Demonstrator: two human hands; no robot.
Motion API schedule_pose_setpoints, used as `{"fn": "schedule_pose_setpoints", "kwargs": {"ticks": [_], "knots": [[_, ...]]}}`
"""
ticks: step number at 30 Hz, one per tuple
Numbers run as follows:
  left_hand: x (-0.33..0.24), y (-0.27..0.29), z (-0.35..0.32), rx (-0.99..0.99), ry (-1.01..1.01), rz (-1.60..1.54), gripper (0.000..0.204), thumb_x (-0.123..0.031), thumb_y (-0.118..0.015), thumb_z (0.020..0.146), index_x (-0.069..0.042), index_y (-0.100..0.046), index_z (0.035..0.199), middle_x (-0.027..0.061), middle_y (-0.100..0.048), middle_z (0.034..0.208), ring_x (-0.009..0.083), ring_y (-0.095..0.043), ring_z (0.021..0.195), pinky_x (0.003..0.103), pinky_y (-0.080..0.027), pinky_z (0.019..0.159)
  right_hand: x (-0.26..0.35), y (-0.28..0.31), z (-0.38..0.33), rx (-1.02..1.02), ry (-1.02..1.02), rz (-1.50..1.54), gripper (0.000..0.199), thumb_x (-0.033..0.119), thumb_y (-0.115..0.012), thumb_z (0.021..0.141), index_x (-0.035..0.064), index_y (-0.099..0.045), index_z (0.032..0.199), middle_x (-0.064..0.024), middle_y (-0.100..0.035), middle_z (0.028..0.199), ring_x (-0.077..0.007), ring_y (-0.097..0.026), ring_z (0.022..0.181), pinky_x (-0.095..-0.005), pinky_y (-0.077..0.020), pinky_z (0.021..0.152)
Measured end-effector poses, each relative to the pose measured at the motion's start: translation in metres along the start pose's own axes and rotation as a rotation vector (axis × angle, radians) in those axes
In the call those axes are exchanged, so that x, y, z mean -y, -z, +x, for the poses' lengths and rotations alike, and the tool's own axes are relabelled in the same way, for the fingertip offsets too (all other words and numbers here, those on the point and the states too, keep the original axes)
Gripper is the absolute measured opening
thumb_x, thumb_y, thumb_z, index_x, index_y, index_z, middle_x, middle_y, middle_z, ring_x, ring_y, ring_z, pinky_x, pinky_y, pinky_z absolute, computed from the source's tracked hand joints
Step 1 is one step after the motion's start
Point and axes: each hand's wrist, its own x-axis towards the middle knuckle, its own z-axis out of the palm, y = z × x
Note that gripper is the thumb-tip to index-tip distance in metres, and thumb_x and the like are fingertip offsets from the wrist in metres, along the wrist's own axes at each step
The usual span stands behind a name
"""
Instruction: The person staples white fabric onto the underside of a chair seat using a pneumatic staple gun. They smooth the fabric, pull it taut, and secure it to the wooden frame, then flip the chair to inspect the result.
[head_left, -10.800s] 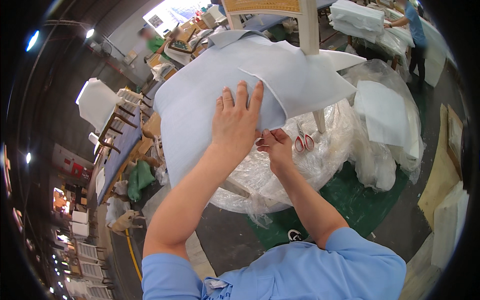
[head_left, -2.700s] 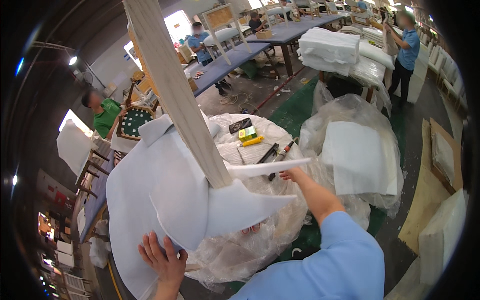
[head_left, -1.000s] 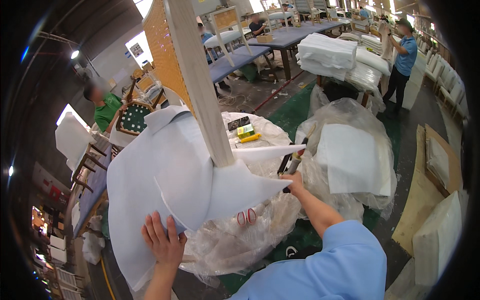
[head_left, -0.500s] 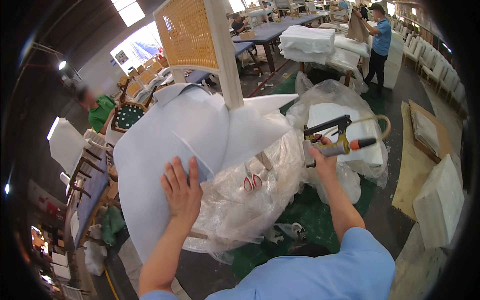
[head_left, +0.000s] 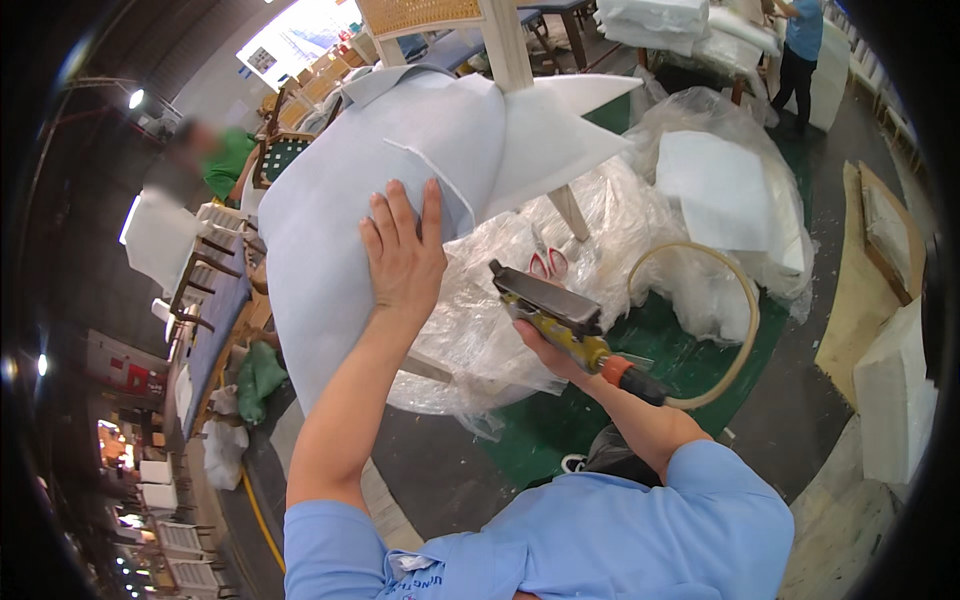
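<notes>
A wooden chair frame (head_left: 507,45) with a woven cane back stands in front of me, its seat draped in a pale blue-white padding sheet (head_left: 325,250). My left hand (head_left: 407,255) lies flat on this sheet, fingers stretched out. Just beyond its fingertips a narrow white strip (head_left: 440,172) runs across the padding. To the right, my right hand (head_left: 545,350) is closed around a pneumatic staple gun (head_left: 550,310), held in the air away from the chair; the tool partly hides the fingers. Red-handled scissors (head_left: 547,262) lie on the clear plastic wrap beyond the gun.
Crumpled plastic wrap (head_left: 480,350) spreads under and around the chair. The staple gun's air hose (head_left: 750,310) loops on the right. Wrapped white padding (head_left: 715,190) and cardboard (head_left: 850,290) lie farther right. One person in green (head_left: 230,165) and another in blue (head_left: 803,40) are nearby.
The staple gun has swung down and left, closer to my body, and turned. My left hand stays flat on the padding. The view has tilted downward, and the white strip looks more curved.
</notes>
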Motion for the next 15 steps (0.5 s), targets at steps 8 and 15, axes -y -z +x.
{"fn": "schedule_pose_setpoints", "kwargs": {"ticks": [8,15], "knots": [[0.003,-0.001,0.001,-0.036,-0.033,0.015,0.108,-0.028,-0.085,0.067,-0.013,-0.034,0.161,0.0294,-0.038,0.155,0.0480,-0.044,0.137,0.058,-0.038,0.108,-0.004,-0.056,0.021,-0.072,-0.007,0.179,0.052,0.000,-0.078,0.081,0.0023,-0.057,0.129,-0.0184,-0.062,0.136,-0.0300,-0.062,0.122,-0.0353,-0.0552,0.095],[0.003,0.001,0.002,-0.028,-0.048,0.013,0.106,-0.028,-0.085,0.067,-0.012,-0.035,0.160,0.0311,-0.038,0.155,0.0487,-0.044,0.137,0.058,-0.037,0.109,-0.014,-0.067,0.038,-0.102,0.014,0.227,0.052,-0.003,-0.078,0.075,0.0054,-0.059,0.123,-0.0130,-0.063,0.136,-0.0307,-0.061,0.117,-0.0358,-0.0553,0.096]]}}
